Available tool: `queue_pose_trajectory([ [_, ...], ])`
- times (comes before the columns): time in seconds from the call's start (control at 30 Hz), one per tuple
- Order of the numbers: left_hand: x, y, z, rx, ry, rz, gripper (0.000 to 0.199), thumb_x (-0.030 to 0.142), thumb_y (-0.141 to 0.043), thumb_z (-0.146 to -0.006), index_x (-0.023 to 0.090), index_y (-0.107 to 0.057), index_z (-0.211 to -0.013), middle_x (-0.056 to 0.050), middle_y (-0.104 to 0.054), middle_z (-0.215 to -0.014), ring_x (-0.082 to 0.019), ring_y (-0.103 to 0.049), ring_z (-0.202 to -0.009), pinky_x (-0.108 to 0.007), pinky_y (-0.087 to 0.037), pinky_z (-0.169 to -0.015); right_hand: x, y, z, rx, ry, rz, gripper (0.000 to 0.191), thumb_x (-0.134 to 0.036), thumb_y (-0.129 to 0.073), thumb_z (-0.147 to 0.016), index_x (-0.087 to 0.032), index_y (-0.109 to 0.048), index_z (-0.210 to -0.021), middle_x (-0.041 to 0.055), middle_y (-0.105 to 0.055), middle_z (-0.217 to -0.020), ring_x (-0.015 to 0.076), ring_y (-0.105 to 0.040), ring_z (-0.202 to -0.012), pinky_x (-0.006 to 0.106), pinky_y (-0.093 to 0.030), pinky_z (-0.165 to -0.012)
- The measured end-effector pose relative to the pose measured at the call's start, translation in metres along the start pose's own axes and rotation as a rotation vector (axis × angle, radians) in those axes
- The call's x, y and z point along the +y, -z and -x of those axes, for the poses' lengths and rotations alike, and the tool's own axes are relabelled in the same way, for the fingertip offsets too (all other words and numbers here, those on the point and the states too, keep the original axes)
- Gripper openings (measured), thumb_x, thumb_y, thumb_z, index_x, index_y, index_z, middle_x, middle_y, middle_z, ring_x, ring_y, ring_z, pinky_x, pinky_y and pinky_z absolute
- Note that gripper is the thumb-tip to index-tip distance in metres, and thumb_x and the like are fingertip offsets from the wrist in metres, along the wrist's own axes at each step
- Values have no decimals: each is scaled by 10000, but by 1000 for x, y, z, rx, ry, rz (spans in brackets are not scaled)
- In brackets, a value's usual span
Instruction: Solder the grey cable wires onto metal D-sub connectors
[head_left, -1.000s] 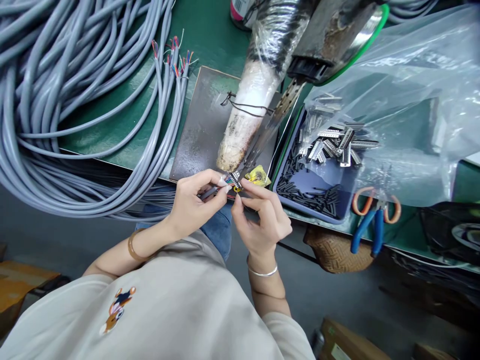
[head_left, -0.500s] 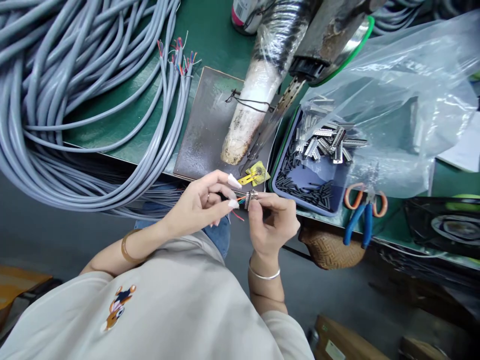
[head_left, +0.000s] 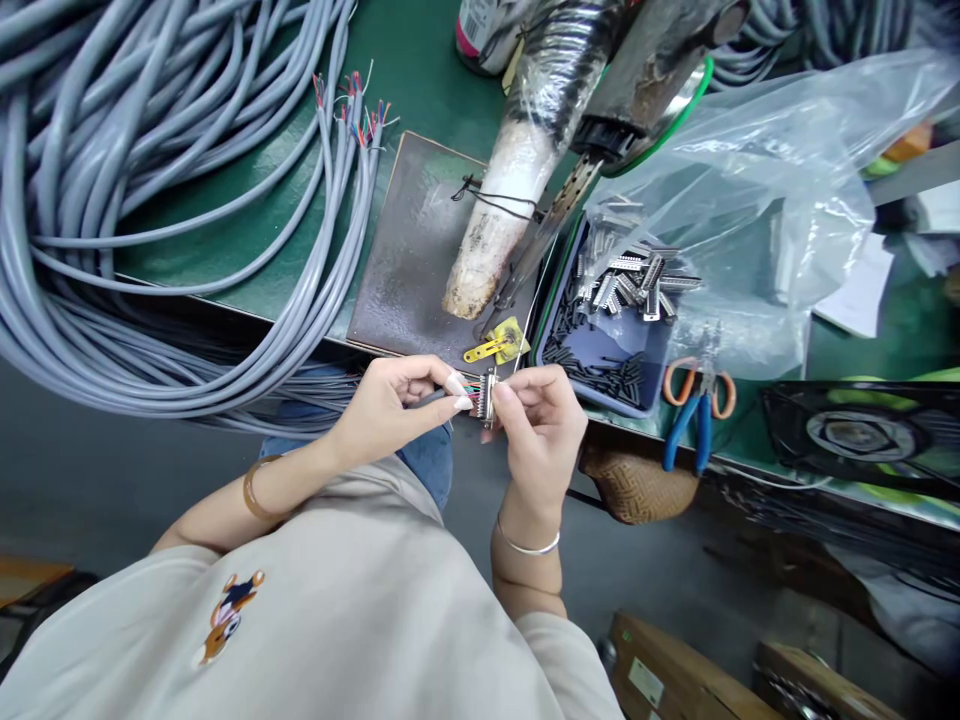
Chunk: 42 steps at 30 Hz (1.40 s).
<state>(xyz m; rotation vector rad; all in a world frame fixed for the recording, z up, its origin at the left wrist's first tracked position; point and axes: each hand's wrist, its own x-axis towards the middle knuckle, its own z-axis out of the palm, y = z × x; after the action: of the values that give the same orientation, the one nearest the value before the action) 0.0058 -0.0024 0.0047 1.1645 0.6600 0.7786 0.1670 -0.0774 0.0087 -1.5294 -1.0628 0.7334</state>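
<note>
My left hand (head_left: 394, 405) is closed on the end of a grey cable (head_left: 429, 399), pinching it between thumb and fingers. Coloured wires (head_left: 470, 388) fan out of that end and reach the solder-cup side of a metal multi-pin connector (head_left: 487, 400). The connector stands lengthwise between the fingertips of my right hand (head_left: 546, 420), which is closed on it. Whether the wires are joined to the pins I cannot tell. Just beyond the fingers, a yellow strip (head_left: 484, 350) lies by a yellow, stained pad (head_left: 513, 340) on the dark plate (head_left: 409, 240).
A soldering iron (head_left: 551, 215) and a wrapped tube (head_left: 517, 160) reach over the plate. To the right sit a blue bin (head_left: 645, 385) of connectors and black sleeves, a plastic bag (head_left: 750, 200) and cutters (head_left: 694, 400). Grey cables (head_left: 150, 180) pile at left.
The connector has turned in my right fingers, so its long row of pins now shows, and the wires sit against it. A thin pale strand now shows near my right fingers.
</note>
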Motion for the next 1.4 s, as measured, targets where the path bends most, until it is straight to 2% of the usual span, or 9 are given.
queue_pose_trajectory([
  [0.17,0,2,-2,24,60,90,205,238,-882,-735,121,-714,-749,-53,-751,-822,-84,-635,-654,-178,-528,-613,-6,6,7,53,313,412,136,-280,-720,-944,-269,-746,-1077,-90,-604,-596,66,-477,-445,210,-414,-471],
  [0.37,-3,-1,-1,44,64,62,171,249,-865,-747,131,-743,-769,-75,-765,-854,-126,-697,-756,-206,-579,-693,-4,4,6,-52,412,521,75,-240,-688,-959,-237,-718,-891,-73,-634,-619,58,-504,-456,193,-426,-486],
  [0.5,-5,-2,-3,90,66,86,218,249,-891,-707,135,-707,-736,-66,-768,-847,-114,-699,-730,-190,-576,-661,0,5,3,254,378,299,150,-329,-654,-968,-227,-683,-862,-58,-602,-634,77,-488,-440,213,-382,-415],
  [0.57,-5,0,-5,114,101,105,257,249,-907,-683,132,-682,-725,-53,-761,-827,-68,-628,-592,-163,-520,-539,0,7,0,458,459,151,121,-348,-651,-963,-232,-673,-935,-88,-505,-560,75,-420,-381,214,-337,-376],
  [0.63,-5,2,-7,116,140,127,292,266,-917,-672,132,-665,-730,-51,-764,-839,-33,-545,-487,-151,-445,-435,1,7,-1,516,525,108,130,-301,-656,-962,-251,-653,-1082,-100,-547,-568,78,-441,-355,207,-340,-351],
  [0.77,-5,4,-11,95,158,133,292,285,-891,-716,136,-641,-734,-50,-764,-816,-18,-491,-428,-152,-393,-383,6,3,4,315,518,341,233,-125,-667,-940,-259,-654,-1130,-20,-801,-918,146,-774,-686,255,-616,-580],
  [0.9,-6,2,-14,105,108,115,266,294,-866,-751,136,-653,-754,-50,-762,-831,-22,-500,-451,-152,-403,-403,13,-4,5,138,590,529,171,-103,-723,-894,-243,-653,-963,31,-823,-1052,182,-807,-929,294,-657,-795],
  [1.07,-8,-2,-18,197,-12,-17,177,252,-820,-770,140,-687,-746,-51,-752,-836,-91,-672,-683,-178,-547,-632,17,-12,-3,169,560,499,158,-116,-690,-903,-245,-601,-916,47,-824,-1081,170,-806,-893,294,-666,-793],
  [1.4,-6,-6,-28,261,-149,-227,110,214,-740,-804,156,-675,-737,-47,-753,-833,-120,-673,-726,-196,-523,-626,19,-13,-14,168,540,427,145,-127,-685,-912,-252,-616,-941,38,-807,-1134,189,-802,-960,340,-684,-833],
])
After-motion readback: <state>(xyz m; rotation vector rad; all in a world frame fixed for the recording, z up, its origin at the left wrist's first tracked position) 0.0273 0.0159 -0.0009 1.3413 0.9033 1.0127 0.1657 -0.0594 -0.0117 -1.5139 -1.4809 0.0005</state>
